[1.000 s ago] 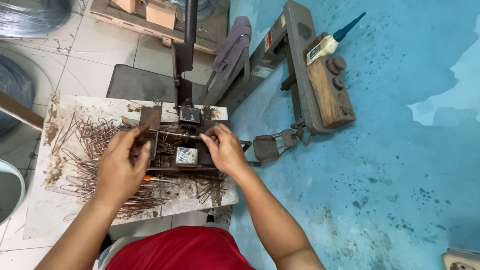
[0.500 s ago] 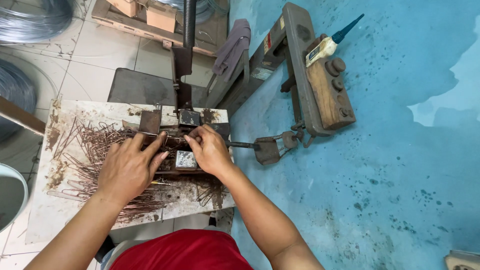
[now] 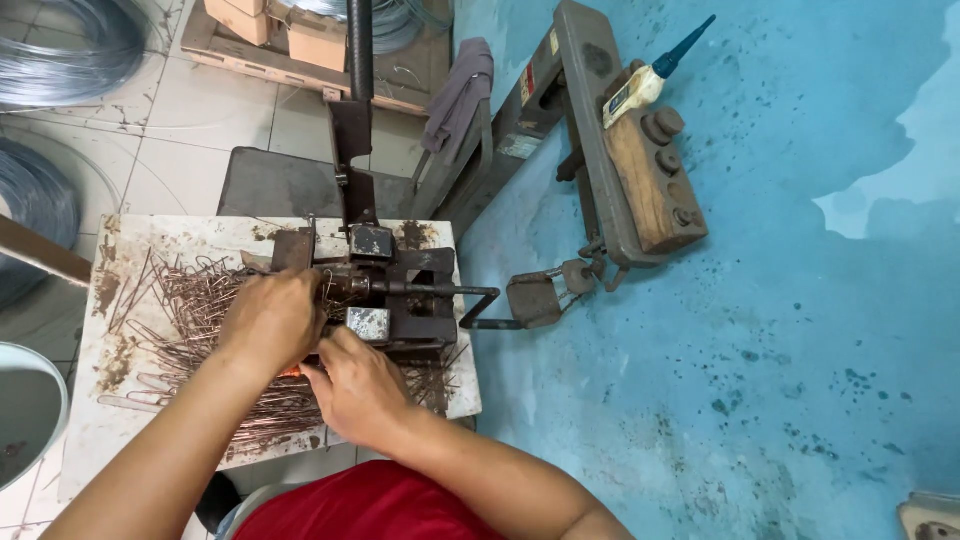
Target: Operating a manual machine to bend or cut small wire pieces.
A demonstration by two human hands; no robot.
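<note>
Rusty bent wire pieces (image 3: 190,300) lie heaped under the left hand (image 3: 268,318), which curls loosely over them; whether it grips any, I cannot tell. Beside it, the right hand (image 3: 362,388) pinches an orange-handled tool (image 3: 291,371) just below the dark metal bending jig (image 3: 395,295).

A grey metal frame (image 3: 600,130) lies on the blue floor (image 3: 780,330). On the frame rests a wooden block (image 3: 645,185) carrying dark round knobs (image 3: 663,125). At the far end of the block, touching the frame, lies a glue bottle (image 3: 650,75) with a blue pointed nozzle. A grey rag (image 3: 458,95) hangs over a bar just left of the frame. Farther left of the frame, on the white tiles (image 3: 180,110), sit cardboard boxes (image 3: 300,35) on a wooden pallet (image 3: 215,45). Well left of the frame, at the picture's edge, lie coils of grey wire (image 3: 60,45). A white bucket rim (image 3: 40,410) shows far left and nearer than the frame.
</note>
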